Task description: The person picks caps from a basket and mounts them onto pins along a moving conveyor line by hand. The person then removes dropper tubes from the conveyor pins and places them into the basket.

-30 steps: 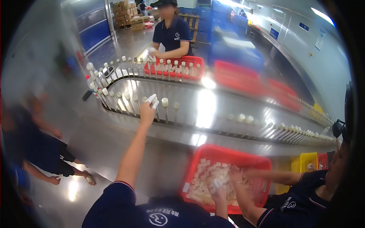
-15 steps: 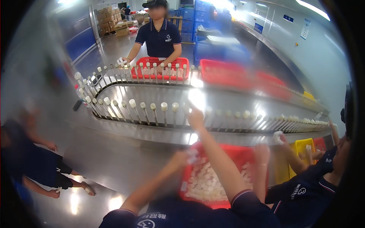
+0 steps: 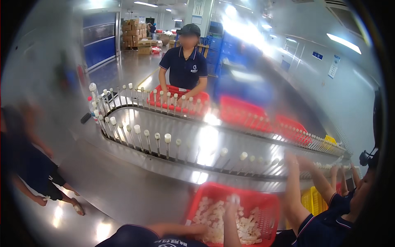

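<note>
A red plastic basket [image 3: 269, 208] stands below the conveyor's near edge, heaped with small white cylindrical pieces [image 3: 245, 230]. My left hand [image 3: 200, 231] reaches in at the basket's near left, its fingers blurred among the pieces. Over the middle of the heap is my right hand [image 3: 231, 208], smeared by motion. A whitish spot shows at its fingertips, but whether it is a held piece is unclear. Beyond the basket, upright metal rods [image 3: 167, 150] line the oval conveyor, many topped with white pieces like those in the basket.
Across the conveyor [image 3: 181, 127], a co-worker [image 3: 185, 70] has both hands at another red basket [image 3: 201, 105]. To my right, another person's arms [image 3: 294, 197] extend toward the rods, beside a yellow basket [image 3: 314, 201]. Someone stands at the left [image 3: 29, 156]. A bottle [image 3: 91, 108] is by the conveyor's left end.
My right hand has come back from the rods to above the basket. My left hand has lowered into the basket's near left. The view has tilted up, and the co-worker opposite has both hands at the basket.
</note>
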Available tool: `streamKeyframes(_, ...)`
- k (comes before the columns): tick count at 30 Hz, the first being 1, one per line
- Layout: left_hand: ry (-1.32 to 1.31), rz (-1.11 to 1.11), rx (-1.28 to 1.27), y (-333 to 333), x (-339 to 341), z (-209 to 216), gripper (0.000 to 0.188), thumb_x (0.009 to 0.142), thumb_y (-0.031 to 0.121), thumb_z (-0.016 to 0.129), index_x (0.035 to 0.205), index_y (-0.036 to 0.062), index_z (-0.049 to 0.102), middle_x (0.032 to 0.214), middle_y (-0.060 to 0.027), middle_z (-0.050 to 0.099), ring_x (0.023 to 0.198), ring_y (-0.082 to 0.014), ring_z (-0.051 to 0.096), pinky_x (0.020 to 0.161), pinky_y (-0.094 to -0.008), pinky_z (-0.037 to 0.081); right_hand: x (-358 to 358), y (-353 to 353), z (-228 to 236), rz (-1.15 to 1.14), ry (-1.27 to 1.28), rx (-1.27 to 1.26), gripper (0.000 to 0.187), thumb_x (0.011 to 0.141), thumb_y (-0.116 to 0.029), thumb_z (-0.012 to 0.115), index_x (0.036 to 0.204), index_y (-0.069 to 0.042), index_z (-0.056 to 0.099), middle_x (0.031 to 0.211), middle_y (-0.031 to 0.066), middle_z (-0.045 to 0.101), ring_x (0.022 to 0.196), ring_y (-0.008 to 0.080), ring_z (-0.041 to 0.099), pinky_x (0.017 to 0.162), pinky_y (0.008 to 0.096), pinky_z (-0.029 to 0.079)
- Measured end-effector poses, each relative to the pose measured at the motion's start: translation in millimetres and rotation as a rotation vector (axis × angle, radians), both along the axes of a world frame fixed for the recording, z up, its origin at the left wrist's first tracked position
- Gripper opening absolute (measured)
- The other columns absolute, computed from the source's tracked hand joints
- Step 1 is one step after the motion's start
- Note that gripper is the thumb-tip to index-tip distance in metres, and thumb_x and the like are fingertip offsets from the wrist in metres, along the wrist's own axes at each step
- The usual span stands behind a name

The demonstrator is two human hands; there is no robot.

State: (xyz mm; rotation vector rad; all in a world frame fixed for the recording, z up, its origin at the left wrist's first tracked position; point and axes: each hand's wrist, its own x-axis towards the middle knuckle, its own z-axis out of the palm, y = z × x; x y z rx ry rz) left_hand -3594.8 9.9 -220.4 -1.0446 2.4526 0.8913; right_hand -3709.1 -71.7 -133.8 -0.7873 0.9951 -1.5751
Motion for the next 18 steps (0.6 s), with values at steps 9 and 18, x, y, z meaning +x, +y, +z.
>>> streamKeyframes(9, 0.374, 0.488, -0.027, 0.3, -57.4, -53.7, 0.019, 0.071, 0.010, 0.049, 0.078, -0.0041, 0.060, 0.077, -0.0210, 0.061, 0.068, -0.0341, 0.060, 0.057, -0.0391, 0.049, -110.9, 118.4, -77.2, 0.364, -0.100, 0.613, 0.044, 0.077, -0.034, 0.058, 0.107, -0.002, 0.050, 0.106, 0.0175, 0.055, 0.095, 0.0282, 0.054, 0.079, 0.0430, 0.045)
streamKeyframes(18, 0.651, 0.537, 0.009, 1.6, -64.6, 16.8, 0.027, 0.078, 0.019, 0.049, 0.097, 0.0005, 0.057, 0.093, -0.0133, 0.060, 0.083, -0.0255, 0.057, 0.072, -0.0380, 0.045, -104.0, 82.2, -32.4, 0.623, 0.159, 0.510, 0.024, 0.080, -0.025, 0.053, 0.093, -0.004, 0.051, 0.092, 0.0113, 0.053, 0.083, 0.0227, 0.052, 0.069, 0.0386, 0.043)
